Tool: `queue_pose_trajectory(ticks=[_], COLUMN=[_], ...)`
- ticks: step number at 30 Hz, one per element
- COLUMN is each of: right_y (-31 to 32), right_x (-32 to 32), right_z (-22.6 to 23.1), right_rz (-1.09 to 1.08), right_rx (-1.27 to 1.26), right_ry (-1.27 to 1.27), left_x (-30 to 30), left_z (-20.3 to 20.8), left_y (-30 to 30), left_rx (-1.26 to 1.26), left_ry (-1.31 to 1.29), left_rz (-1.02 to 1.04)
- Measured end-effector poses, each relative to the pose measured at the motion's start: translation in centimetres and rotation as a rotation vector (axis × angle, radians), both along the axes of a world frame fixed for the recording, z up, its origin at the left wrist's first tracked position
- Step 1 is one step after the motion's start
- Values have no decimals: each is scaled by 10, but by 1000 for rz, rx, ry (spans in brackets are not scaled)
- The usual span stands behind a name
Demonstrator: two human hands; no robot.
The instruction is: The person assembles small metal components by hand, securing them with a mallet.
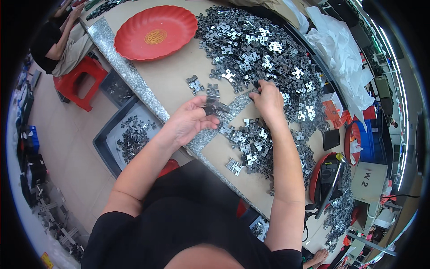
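Note:
My left hand (184,124) is closed round a few small, flat metal pieces (216,109), blurred by motion, above the table's near edge. Just ahead of it lie loose metal clips (195,84) with square cut-outs. My right hand (270,102) reaches to the border of a big heap of the same silver and dark pieces (251,49). Its thumb and fingers are drawn together at the heap, and what they pinch is too small to make out. A smaller heap (253,143) lies between my forearms, beside a grey speckled strip (239,105).
A red scalloped plate (156,33) stands at the far left. Below the table edge are grey bins (109,134), one holding metal pieces, and a red stool (83,83) near a seated person. White plastic sheeting (338,54) and a black handled device (329,177) lie to the right.

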State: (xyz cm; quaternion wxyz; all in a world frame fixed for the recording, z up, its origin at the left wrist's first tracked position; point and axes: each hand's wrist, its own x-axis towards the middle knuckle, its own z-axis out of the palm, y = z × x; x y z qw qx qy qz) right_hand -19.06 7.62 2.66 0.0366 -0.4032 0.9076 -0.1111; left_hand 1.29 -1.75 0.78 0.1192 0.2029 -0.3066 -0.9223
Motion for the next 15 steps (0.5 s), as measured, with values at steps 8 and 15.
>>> queue_pose_trajectory(ticks=[8, 15], right_y=[18, 34], right_x=[2, 49], right_z=[1, 11], right_rz=[110, -39], right_rx=[-319, -657], right_ry=[-78, -1261], left_x=[-12, -21], left_z=[-3, 2], left_y=[15, 22], left_rx=[70, -142], left_ry=[-24, -76], left_rz=[32, 43])
